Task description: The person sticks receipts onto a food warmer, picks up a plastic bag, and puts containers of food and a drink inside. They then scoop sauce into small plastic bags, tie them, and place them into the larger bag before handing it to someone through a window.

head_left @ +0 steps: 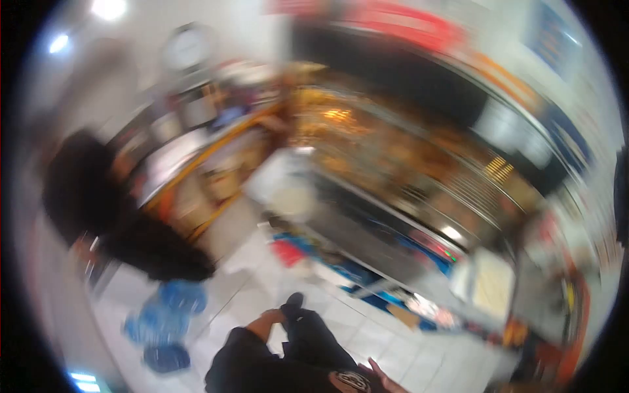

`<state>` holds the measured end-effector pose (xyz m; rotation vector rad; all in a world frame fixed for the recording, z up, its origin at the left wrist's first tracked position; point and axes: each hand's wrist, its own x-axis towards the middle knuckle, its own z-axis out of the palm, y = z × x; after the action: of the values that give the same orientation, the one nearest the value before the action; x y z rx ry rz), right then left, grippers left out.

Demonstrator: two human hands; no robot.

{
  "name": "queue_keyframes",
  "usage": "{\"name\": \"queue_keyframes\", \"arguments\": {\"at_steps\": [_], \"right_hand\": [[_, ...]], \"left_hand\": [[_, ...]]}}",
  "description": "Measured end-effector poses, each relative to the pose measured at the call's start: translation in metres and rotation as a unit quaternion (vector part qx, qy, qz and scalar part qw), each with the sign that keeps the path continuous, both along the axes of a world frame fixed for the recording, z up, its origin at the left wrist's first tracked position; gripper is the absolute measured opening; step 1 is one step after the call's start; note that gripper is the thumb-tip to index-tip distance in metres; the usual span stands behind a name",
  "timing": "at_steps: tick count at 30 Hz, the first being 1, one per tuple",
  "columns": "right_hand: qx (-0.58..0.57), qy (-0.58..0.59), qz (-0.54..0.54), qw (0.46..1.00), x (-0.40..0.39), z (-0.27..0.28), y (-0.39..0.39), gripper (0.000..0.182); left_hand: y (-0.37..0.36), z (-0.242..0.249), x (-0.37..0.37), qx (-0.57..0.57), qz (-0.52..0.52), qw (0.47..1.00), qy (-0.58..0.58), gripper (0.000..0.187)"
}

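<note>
Motion blurs the whole head view. My left hand [275,316] hangs low beside my dark trouser leg [314,331]; its fingers are too smeared to make out, and nothing held is visible. At the bottom edge my right hand [381,376] is partly in view beside my dark shirt [321,383]. Its visible fingers are spread apart with nothing in them. White floor tiles [242,298] lie below both hands.
A lit glass-fronted case [393,154] with blurred brownish contents stands ahead above a metal counter [367,239]. A person in dark clothes [82,190] is at left near a shelf [190,164]. Blue plastic bottles [167,311] sit on the floor. A white-topped container [483,281] stands right.
</note>
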<state>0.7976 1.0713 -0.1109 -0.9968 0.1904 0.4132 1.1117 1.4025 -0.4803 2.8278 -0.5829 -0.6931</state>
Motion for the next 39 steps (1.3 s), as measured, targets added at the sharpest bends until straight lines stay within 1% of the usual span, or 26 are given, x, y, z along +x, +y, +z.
{"name": "queue_keyframes", "arguments": {"at_steps": [1,2,4,5,6,8,11,13,15,17,18,20,22,24,25,26,27,28,29,30,32,34,36,37,38,39], "right_hand": [[-0.031,0.021,-0.023,0.999,-0.023,0.039,-0.003,0.091],[-0.061,0.043,-0.046,0.996,-0.046,0.078,-0.008,0.092],[-0.085,0.011,-0.095,0.992,-0.097,0.073,-0.012,0.086],[-0.092,-0.002,-0.196,0.976,-0.117,0.065,-0.017,0.086],[-0.113,-0.033,-0.192,0.974,-0.134,0.056,-0.017,0.083],[-0.149,-0.078,-0.168,0.971,-0.168,0.038,-0.019,0.077],[-0.164,-0.086,-0.238,0.953,-0.231,0.037,-0.041,0.076],[-0.174,-0.092,-0.294,0.935,-0.266,0.040,-0.054,0.075],[-0.198,-0.091,-0.314,0.924,-0.319,0.030,-0.086,0.074],[-0.166,-0.070,-0.373,0.910,-0.367,0.025,-0.106,0.073],[-0.173,-0.065,-0.379,0.907,-0.397,0.030,-0.123,0.073],[-0.136,-0.041,-0.431,0.891,-0.448,0.057,-0.129,0.070],[-0.116,-0.034,-0.483,0.867,-0.500,0.074,-0.133,0.070],[-0.110,-0.027,-0.537,0.836,-0.548,0.083,-0.134,0.070],[-0.107,-0.024,-0.562,0.820,-0.569,0.084,-0.135,0.070],[-0.104,-0.021,-0.585,0.804,-0.591,0.085,-0.137,0.070],[-0.100,-0.020,-0.606,0.789,-0.610,0.085,-0.139,0.070],[-0.095,-0.019,-0.625,0.774,-0.630,0.085,-0.144,0.070],[-0.091,-0.020,-0.642,0.761,-0.649,0.084,-0.149,0.070],[-0.087,-0.019,-0.657,0.749,-0.671,0.082,-0.154,0.070],[-0.087,-0.016,-0.680,0.728,-0.717,0.077,-0.171,0.070],[-0.095,-0.007,-0.695,0.712,-0.770,0.070,-0.192,0.070],[-0.097,-0.005,-0.704,0.704,-0.826,0.073,-0.213,0.070],[-0.103,-0.001,-0.707,0.699,-0.855,0.075,-0.225,0.070],[-0.111,0.003,-0.707,0.698,-0.884,0.077,-0.239,0.070],[-0.120,0.009,-0.706,0.698,-0.910,0.080,-0.252,0.070]], "left_hand": [[-0.050,-0.011,0.017,0.127,-0.078,0.952,0.267,0.056],[-0.060,-0.018,0.006,0.090,-0.057,0.952,0.286,0.054],[-0.127,0.016,0.001,-0.005,-0.071,0.962,0.262,0.051],[-0.175,0.031,0.001,-0.029,-0.096,0.961,0.259,0.050],[-0.217,0.047,-0.004,-0.044,-0.111,0.957,0.264,0.048],[-0.303,0.065,-0.035,-0.039,-0.171,0.947,0.269,0.045],[-0.411,0.072,-0.110,-0.005,-0.267,0.924,0.274,0.041],[-0.460,0.077,-0.157,0.021,-0.308,0.911,0.274,0.038],[-0.510,0.072,-0.209,0.038,-0.339,0.900,0.270,0.035],[-0.559,0.072,-0.254,0.046,-0.367,0.893,0.258,0.033],[-0.588,0.073,-0.281,0.048,-0.384,0.888,0.250,0.031],[-0.644,0.076,-0.334,0.042,-0.434,0.872,0.220,0.029],[-0.730,0.064,-0.406,-0.013,-0.544,0.823,0.162,0.027],[-0.841,0.052,-0.516,-0.113,-0.669,0.732,0.064,0.025],[-0.908,0.052,-0.589,0.012,-0.787,0.602,-0.134,0.029],[-0.932,0.086,-0.669,-0.182,-0.642,0.740,0.081,0.028],[-0.948,0.142,-0.745,-0.220,-0.649,0.708,0.172,0.030],[-0.964,0.172,-0.816,-0.236,-0.626,0.701,0.247,0.032],[-0.984,0.178,-0.877,-0.283,-0.647,0.637,0.309,0.035],[-0.963,0.240,-0.934,-0.282,-0.635,0.622,0.362,0.034],[-0.956,0.268,-1.028,-0.264,-0.702,0.578,0.321,0.034],[-0.944,0.271,-1.090,-0.201,-0.771,0.503,0.336,0.035],[-0.939,0.231,-1.125,-0.158,-0.845,0.437,0.265,0.037],[-0.945,0.170,-1.138,-0.127,-0.877,0.421,0.192,0.041],[-0.943,0.150,-1.135,-0.041,-0.881,0.436,0.176,0.048],[-0.941,0.130,-1.120,0.021,-0.871,0.443,0.210,0.059]]}}
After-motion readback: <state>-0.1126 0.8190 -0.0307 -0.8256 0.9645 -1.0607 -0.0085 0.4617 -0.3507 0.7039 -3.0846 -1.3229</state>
